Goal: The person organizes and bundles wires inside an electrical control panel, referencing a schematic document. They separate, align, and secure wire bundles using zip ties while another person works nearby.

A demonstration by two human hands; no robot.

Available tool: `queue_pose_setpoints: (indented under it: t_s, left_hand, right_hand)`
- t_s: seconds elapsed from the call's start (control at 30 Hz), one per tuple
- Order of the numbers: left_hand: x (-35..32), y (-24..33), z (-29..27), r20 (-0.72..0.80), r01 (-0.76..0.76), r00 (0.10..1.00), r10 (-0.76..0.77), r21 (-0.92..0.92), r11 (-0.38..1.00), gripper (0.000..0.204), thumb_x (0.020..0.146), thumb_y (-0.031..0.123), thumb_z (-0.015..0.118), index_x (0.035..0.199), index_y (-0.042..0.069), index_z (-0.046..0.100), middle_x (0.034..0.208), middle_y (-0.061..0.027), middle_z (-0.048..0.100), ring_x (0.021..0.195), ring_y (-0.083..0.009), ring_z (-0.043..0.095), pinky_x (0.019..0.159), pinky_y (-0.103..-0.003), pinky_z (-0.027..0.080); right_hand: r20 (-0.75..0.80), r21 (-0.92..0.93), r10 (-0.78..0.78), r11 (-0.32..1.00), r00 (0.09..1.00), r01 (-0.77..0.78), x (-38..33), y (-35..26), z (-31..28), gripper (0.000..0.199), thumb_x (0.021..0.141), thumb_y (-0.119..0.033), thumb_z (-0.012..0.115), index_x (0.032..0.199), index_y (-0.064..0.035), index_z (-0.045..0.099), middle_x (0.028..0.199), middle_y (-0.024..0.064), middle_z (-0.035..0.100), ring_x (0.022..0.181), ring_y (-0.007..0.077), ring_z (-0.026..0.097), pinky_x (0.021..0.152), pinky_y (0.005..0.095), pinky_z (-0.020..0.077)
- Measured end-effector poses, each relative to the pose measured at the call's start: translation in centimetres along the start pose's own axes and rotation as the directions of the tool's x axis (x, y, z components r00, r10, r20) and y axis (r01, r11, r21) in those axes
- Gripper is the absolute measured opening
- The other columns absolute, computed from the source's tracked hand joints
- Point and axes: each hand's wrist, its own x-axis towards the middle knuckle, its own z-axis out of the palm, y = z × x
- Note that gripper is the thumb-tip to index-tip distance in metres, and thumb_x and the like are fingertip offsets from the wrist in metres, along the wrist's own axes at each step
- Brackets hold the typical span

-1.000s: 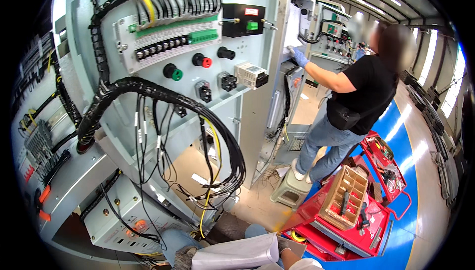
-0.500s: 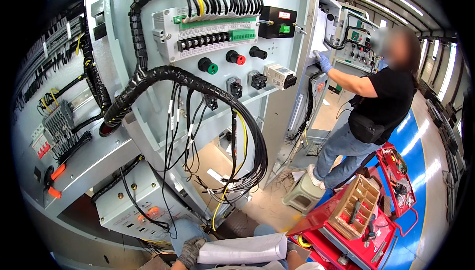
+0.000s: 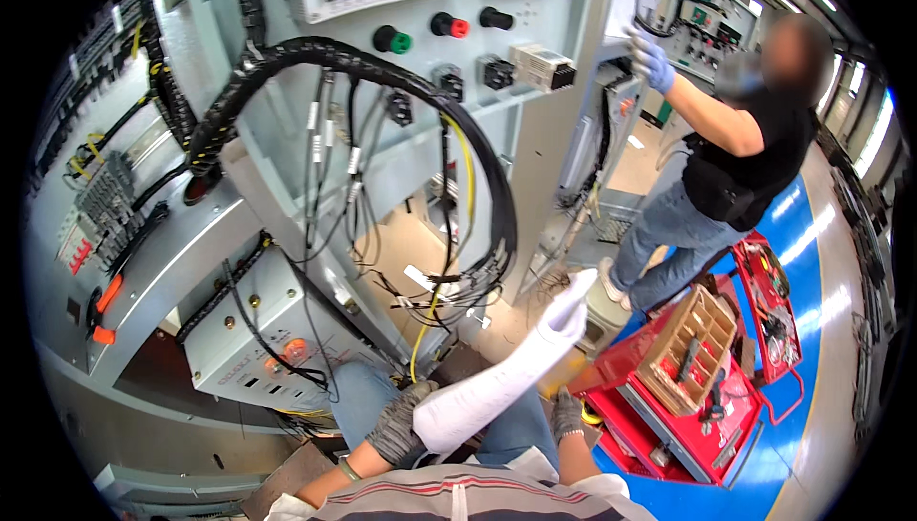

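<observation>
My left hand (image 3: 399,428), in a grey knit glove, is closed on the lower end of a rolled sheaf of white paper (image 3: 501,378). The roll slants up to the right, over my lap, its far end folded and loose. My right hand (image 3: 566,416), also gloved, is apart from the paper, beside my right leg and near the red tool cart. Its fingers look stretched out, though they are small and blurred. Ahead stands a grey cabinet panel (image 3: 382,153) with a thick black wire bundle (image 3: 501,177) looping down, its loose wire ends hanging.
A grey box with orange parts (image 3: 277,354) sits low at left. At right are a red tool cart (image 3: 659,425) and a wooden compartment box (image 3: 683,354). A person (image 3: 740,148) in a black shirt stands on a stool (image 3: 604,316) at another cabinet.
The paper has swung from lying level across my lap to slanting upward in my left hand. My right hand has come away from its right end. The view has tipped downward.
</observation>
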Motion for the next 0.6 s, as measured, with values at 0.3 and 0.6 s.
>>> queue_pose_setpoints:
  t_s: [0.3, 0.6]
  left_hand:
    - [1.3, 3.8, 0.7, 0.097, 0.312, 0.916, -0.390, -0.783, 0.538, 0.010, 0.082, 0.004, 0.054, 0.092, 0.006, 0.053, 0.089, -0.0048, 0.058, 0.081, -0.0132, 0.055, 0.073, -0.026, 0.045]
    - [-0.6, 0.8, 1.9, 0.113, 0.326, 0.900, -0.421, -0.816, 0.477, 0.023, 0.083, 0.004, 0.054, 0.106, 0.003, 0.055, 0.101, -0.0088, 0.060, 0.092, -0.0175, 0.057, 0.082, -0.029, 0.044]
  right_hand:
    - [0.149, 0.857, 0.392, 0.406, 0.908, -0.316, 4.7, -13.4, -10.6, 0.040, 0.083, -0.045, 0.056, 0.067, -0.0082, 0.056, 0.044, -0.0009, 0.039, 0.033, 0.0112, 0.035, 0.032, 0.0257, 0.0251]
    - [0.213, 0.912, 0.335, 0.270, 0.918, -0.310, 4.6, -17.5, -11.6, 0.038, 0.082, -0.045, 0.058, 0.071, -0.0090, 0.055, 0.044, -0.0013, 0.040, 0.032, 0.0109, 0.037, 0.031, 0.0247, 0.0274]
